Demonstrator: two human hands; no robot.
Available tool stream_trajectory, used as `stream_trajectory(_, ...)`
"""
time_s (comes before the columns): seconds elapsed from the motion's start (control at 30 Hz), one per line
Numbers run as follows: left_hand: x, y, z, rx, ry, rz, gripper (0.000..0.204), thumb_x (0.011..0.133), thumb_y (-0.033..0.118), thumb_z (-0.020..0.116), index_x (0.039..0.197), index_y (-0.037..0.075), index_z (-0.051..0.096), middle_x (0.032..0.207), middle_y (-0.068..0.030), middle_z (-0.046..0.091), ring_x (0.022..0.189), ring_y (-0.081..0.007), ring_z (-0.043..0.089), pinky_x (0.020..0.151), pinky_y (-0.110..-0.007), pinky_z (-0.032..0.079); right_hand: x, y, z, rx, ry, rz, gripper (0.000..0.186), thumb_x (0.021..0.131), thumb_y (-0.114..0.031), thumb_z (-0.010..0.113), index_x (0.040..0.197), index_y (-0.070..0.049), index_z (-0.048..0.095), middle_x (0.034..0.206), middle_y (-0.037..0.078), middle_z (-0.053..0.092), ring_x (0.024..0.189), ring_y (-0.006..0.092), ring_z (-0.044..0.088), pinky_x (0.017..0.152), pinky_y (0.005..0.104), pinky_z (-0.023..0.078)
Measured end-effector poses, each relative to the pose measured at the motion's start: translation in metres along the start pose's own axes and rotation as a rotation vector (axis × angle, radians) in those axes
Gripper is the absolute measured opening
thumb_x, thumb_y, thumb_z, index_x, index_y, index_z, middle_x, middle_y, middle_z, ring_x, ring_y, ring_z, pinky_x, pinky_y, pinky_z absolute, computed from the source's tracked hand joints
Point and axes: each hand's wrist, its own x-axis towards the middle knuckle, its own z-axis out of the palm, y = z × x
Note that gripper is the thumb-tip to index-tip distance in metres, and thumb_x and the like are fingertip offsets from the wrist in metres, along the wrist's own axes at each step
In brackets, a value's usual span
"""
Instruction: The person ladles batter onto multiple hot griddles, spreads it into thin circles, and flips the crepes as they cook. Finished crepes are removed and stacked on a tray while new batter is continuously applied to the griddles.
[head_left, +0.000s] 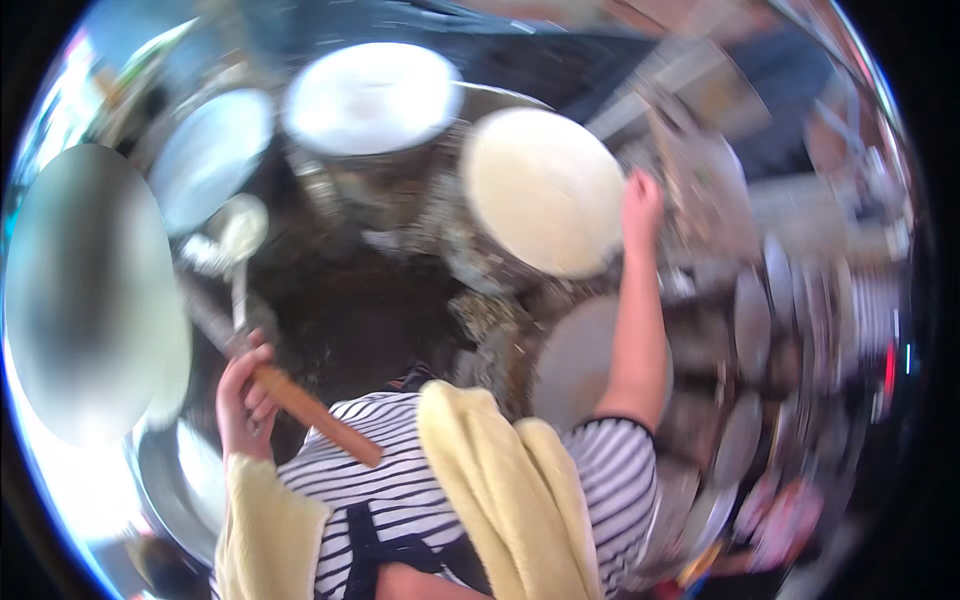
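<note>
My left hand (245, 385) is closed round a metal ladle (240, 240) with pale batter-like residue on its bowl, and a wooden-handled tool (320, 417). The tool's metal end points up and left, partly hidden and blurred. With my arm stretched forward, my right hand (642, 205) has its fingers closed together at the right edge of a round cream-coloured sheet (545, 190), like a thin pancake. Blur hides whether the fingers grip its edge. Other round plates stand around: a bright white one (372, 98), a bluish-white one (212, 160) and a large grey-green one (95, 295) nearest my left hand.
A bare grey disc (600, 360) lies under my right forearm. The dark middle (365, 310) lies between the round plates, with crusted metal parts beside it. At left front stands a metal basin (180, 480). Stacked dishes and blurred items (800, 300) line the right. A yellow towel (500, 470) hangs over my shoulder.
</note>
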Motion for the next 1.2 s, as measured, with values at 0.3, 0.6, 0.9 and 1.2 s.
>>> stream_trajectory(0.3,-0.123,0.035,-0.093,-0.085,0.265,0.211,0.036,0.083,0.006,0.055,0.116,-0.001,0.042,0.089,-0.0090,0.064,0.046,-0.0038,0.042,0.035,-0.016,0.031,-0.306,-0.332,0.061,0.846,-1.642,0.037,0.029,0.096,-0.024,0.045,0.107,-0.002,0.062,0.091,0.008,0.066,0.075,0.0134,0.064,0.068,0.0258,0.052)
stream_trajectory(0.6,-0.205,-0.003,-0.248,-0.268,0.616,0.579,0.040,0.085,0.009,0.054,0.119,-0.004,0.037,0.090,-0.0151,0.064,0.045,-0.0069,0.046,0.036,-0.020,0.037,-0.521,-0.488,0.018,0.523,-2.741,0.177,0.019,0.093,-0.017,0.050,0.104,-0.001,0.050,0.079,0.008,0.060,0.062,0.0139,0.062,0.051,0.0244,0.053)
stream_trajectory(0.9,-0.229,-0.069,-0.327,-0.617,0.923,0.579,0.037,0.095,0.031,0.044,0.113,-0.002,0.047,0.079,-0.0083,0.056,0.044,-0.0085,0.046,0.034,-0.021,0.035,-0.568,-0.538,0.132,0.327,-2.295,-0.508,0.024,0.090,-0.017,0.049,0.108,-0.002,0.054,0.069,0.007,0.060,0.051,0.0128,0.057,0.045,0.0279,0.048)
stream_trajectory(1.2,-0.233,-0.097,-0.376,-0.689,1.129,0.474,0.019,0.090,0.024,0.052,0.093,0.005,0.050,0.067,-0.0021,0.051,0.042,-0.0089,0.046,0.033,-0.023,0.037,-0.671,-0.584,0.208,-0.114,-1.331,-1.972,0.017,0.082,-0.014,0.050,0.088,-0.004,0.062,0.082,0.017,0.067,0.078,0.0335,0.066,0.070,0.0438,0.052)
